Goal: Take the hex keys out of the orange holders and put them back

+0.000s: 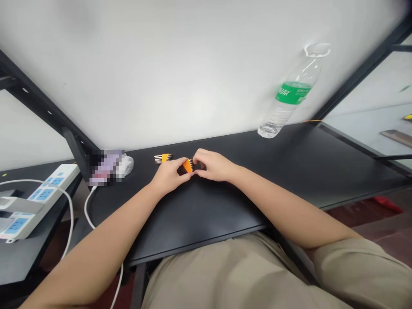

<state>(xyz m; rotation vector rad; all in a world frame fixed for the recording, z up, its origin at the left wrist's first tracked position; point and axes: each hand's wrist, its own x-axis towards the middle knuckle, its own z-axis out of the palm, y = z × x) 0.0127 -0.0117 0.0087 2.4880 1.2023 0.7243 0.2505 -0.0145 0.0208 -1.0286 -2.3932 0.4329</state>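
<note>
Left hand (169,176) closed in a narrow pinch on an orange holder (188,165) of slim metal rods (192,164); right hand (212,165) curled narrowly at the rods' right-hand ends, impossible to tell whether gripping one. Beneath both, a broad black desk (199,219). At back right, near the wall (180,73), a large clear bottle (292,92) with green label. At far left, on a neighbouring dark surface (22,264), a long white power strip (66,176). Just beyond the left hand, a small orange-banded bundle (165,158). Between both hands, toward the desk's back: the held holder. Probably light and stiff, hardly fragile, smooth rods likely to slip; best gripped by its flat orange sides, each rod by its end.
</note>
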